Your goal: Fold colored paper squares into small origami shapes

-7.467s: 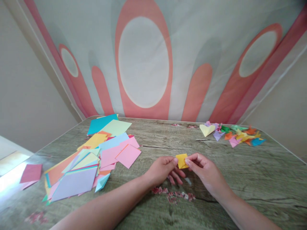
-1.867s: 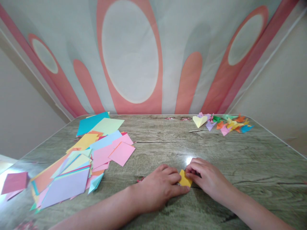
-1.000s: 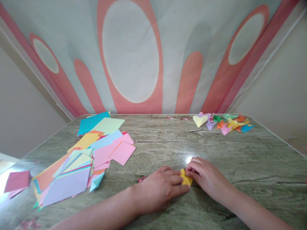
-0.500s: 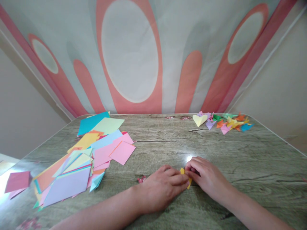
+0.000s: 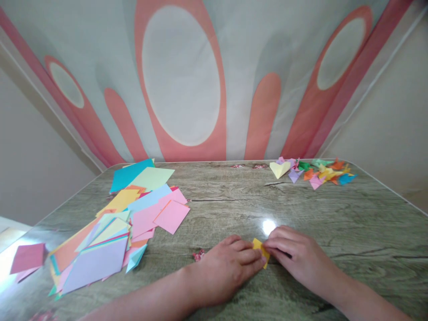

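Observation:
A small yellow folded paper [image 5: 257, 244] lies on the wooden table between my two hands. My left hand [image 5: 232, 265] rests palm down, its fingers together and their tips pressing on the paper's left side. From the right, my right hand [image 5: 294, 249] pinches the paper's right edge between thumb and fingers. The lower part of the paper is partly hidden by my fingers.
Loose coloured sheets [image 5: 96, 263] are spread over the left side of the table [image 5: 220, 214]. A dark pink square [image 5: 28, 257] lies at the far left edge. Small folded paper figures [image 5: 323, 174] and a pale yellow heart [image 5: 279, 169] sit at the back right.
My right hand has shifted slightly right and down, and more of the yellow paper shows between the hands. My left hand stays nearly in place. The view has shifted slightly.

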Demonstrator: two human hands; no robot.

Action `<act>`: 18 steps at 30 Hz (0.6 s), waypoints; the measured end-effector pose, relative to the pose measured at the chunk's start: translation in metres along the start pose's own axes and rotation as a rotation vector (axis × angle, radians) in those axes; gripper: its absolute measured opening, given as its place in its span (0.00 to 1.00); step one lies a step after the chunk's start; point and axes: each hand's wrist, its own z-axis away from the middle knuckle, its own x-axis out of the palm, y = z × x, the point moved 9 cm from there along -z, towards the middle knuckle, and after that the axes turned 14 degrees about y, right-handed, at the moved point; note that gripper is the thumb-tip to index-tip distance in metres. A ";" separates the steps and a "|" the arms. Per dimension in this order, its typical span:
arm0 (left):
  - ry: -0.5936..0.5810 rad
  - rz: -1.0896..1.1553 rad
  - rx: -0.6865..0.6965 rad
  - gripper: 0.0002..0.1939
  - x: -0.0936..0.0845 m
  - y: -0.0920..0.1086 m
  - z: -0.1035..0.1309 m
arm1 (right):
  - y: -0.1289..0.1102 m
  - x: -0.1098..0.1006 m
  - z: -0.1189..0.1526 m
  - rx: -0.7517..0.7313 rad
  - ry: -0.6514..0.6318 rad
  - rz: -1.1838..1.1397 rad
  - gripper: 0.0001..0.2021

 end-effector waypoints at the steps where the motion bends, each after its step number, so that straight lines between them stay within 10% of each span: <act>1: 0.001 0.000 0.002 0.22 0.000 0.000 0.000 | -0.001 0.000 0.001 -0.010 -0.002 0.019 0.10; 18: 0.043 0.015 -0.009 0.15 -0.006 -0.001 -0.002 | -0.011 -0.003 0.000 -0.103 -0.068 0.160 0.14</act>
